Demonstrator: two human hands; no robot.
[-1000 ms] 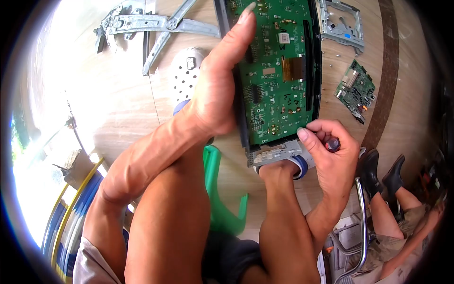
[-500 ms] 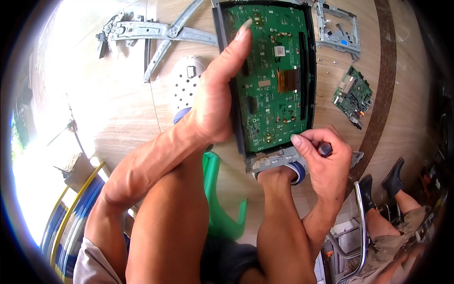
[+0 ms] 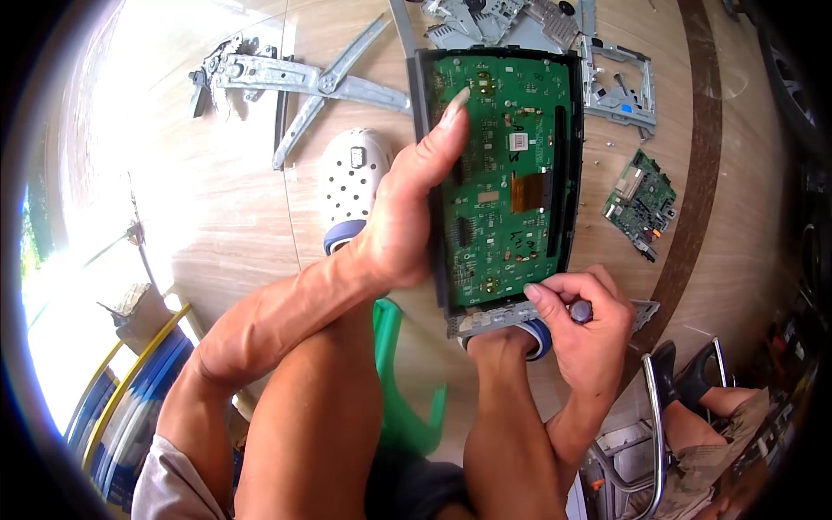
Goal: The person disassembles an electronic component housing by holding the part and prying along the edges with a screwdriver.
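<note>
A green circuit board sits in a black frame, tilted up before my knees, with an orange-brown ribbon on it. My left hand grips the frame's left side, its thumb lying over the board and its other fingers hidden behind. At the lower right corner, my right hand is closed around a screwdriver. Only the rounded, dark end of its handle shows; the shaft is hidden. The right thumb tip rests at the board's lower edge, near a perforated metal strip.
Tiled floor carries a scissor-shaped metal mechanism, a metal bracket frame, a loose circuit board and several small screws. More metal parts lie behind the panel. A green plastic stool is between my legs. Another person's legs are at right.
The view has shifted, so the floor parts appear lower. The framed board and both hands also sit lower in the picture. Both grips look the same.
</note>
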